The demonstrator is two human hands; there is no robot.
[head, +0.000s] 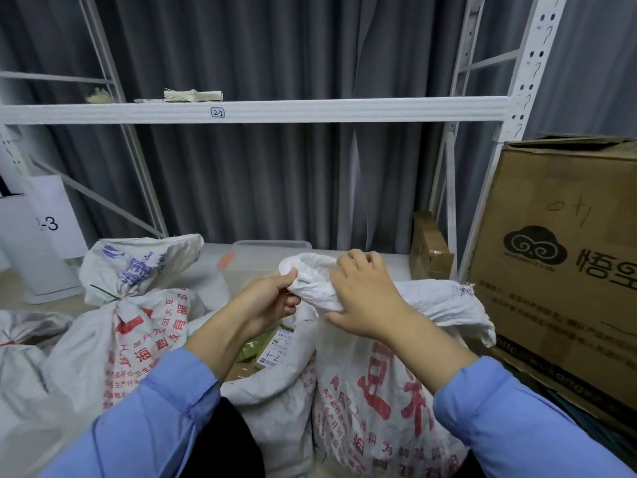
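A person in blue sleeves [162,408] holds the bunched top of a white woven sack [379,391] with both hands. The left hand [272,300] grips the gathered cloth from the left, its fingers curled round the twisted end. The right hand [365,298] closes on the same neck from the right, with the fingers over the top and the thumb underneath. The two hands lie close together on the cloth.

The sack stands upright just in front of the person and bears large red printing. One loose flap of its mouth hangs over to the right, towards a big cardboard box [558,270] that carries a black cloud logo. Just left of the sack lies a parcel [275,353] with a label that reads "1-2".

Farther left stands a second sack [138,326], its neck tied shut with a green tie [103,293]. A third sack [20,343] shows at the left edge. Behind the hands sits a clear plastic tub [272,248].

Above runs the white beam of a metal shelf [344,110], marked "2-2", with a stack of paper [193,95] on it. A grey curtain [275,174] hangs behind the shelf.
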